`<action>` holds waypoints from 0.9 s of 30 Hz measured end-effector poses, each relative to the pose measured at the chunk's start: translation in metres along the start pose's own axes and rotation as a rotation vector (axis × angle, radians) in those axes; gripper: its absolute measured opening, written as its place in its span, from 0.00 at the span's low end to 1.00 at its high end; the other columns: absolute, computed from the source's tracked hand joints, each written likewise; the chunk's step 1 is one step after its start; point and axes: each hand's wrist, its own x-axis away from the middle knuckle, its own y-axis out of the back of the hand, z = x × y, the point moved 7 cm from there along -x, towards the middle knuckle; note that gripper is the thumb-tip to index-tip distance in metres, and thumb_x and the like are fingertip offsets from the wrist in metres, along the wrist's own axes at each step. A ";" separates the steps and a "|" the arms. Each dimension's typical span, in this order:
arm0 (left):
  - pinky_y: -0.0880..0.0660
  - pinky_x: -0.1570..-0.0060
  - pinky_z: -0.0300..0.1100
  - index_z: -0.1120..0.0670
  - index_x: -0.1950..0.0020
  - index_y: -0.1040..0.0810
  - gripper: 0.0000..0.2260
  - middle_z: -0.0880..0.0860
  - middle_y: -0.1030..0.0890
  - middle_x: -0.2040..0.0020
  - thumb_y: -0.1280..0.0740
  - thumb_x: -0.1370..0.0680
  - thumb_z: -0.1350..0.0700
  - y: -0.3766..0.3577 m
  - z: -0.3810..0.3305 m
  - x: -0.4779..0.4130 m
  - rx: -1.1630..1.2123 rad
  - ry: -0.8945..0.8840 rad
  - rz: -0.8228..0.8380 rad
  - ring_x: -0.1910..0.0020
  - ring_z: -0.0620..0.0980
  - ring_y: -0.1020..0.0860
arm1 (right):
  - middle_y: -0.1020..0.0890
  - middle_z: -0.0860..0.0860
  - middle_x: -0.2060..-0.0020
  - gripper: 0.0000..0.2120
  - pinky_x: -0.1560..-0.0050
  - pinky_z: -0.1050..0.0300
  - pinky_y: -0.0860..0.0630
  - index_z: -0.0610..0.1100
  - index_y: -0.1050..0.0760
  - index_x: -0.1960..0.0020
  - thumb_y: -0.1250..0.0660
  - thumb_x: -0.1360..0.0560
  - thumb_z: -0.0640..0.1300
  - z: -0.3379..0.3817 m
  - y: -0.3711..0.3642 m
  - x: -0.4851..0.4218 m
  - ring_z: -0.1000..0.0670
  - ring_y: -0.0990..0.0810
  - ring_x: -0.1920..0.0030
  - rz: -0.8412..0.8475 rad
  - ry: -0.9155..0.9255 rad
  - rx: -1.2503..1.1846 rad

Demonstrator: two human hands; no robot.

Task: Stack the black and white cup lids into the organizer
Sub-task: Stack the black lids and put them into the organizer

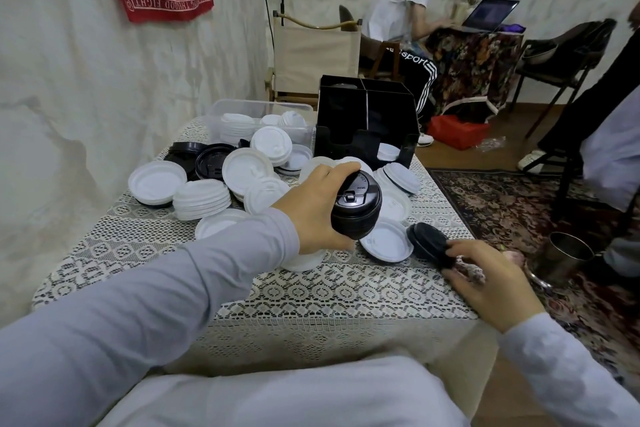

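- Left hand point(318, 211) grips a stack of black lids point(360, 208) above the middle of the desk point(311, 291); squeeze it evenly so none slip.
- Right hand point(491, 281) pinches a second black stack point(426, 243) at the near right edge.
- Organizer point(367, 114) stands at the far side; loose white lids point(242, 170) crowd its front.

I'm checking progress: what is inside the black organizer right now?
In the black organizer, white lids show through the front right slot. The front left slot looks dark, and the walls hide the back compartments, so I cannot tell what they hold.
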 end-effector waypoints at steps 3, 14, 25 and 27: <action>0.29 0.40 0.50 0.45 0.25 0.47 0.47 0.51 0.35 0.37 0.22 0.36 0.52 -0.007 -0.014 -0.004 0.002 -0.021 0.019 0.40 0.54 0.29 | 0.20 0.52 0.49 0.18 0.39 0.69 0.31 0.42 0.21 0.50 0.22 0.38 0.32 0.001 -0.002 0.001 0.57 0.24 0.47 0.047 -0.002 -0.050; 0.28 0.42 0.48 0.46 0.25 0.47 0.46 0.51 0.35 0.37 0.23 0.35 0.54 -0.024 -0.037 -0.012 0.012 -0.045 0.055 0.41 0.53 0.28 | 0.32 0.49 0.32 0.48 0.33 0.56 0.39 0.54 0.47 0.26 0.21 0.36 0.49 -0.010 -0.027 -0.020 0.49 0.32 0.33 0.369 -0.509 -0.297; 0.29 0.40 0.48 0.46 0.25 0.46 0.45 0.51 0.34 0.38 0.23 0.35 0.53 -0.027 -0.041 -0.016 0.044 -0.058 0.051 0.40 0.52 0.29 | 0.31 0.54 0.40 0.49 0.39 0.64 0.33 0.59 0.43 0.31 0.18 0.41 0.41 0.014 -0.008 -0.037 0.56 0.28 0.41 0.210 -0.396 -0.390; 0.29 0.40 0.49 0.45 0.25 0.46 0.45 0.51 0.34 0.38 0.23 0.36 0.53 -0.024 -0.043 -0.017 0.066 -0.066 0.041 0.40 0.53 0.29 | 0.30 0.55 0.42 0.49 0.43 0.72 0.33 0.58 0.44 0.31 0.18 0.42 0.39 0.026 -0.007 -0.040 0.62 0.27 0.43 0.209 -0.369 -0.430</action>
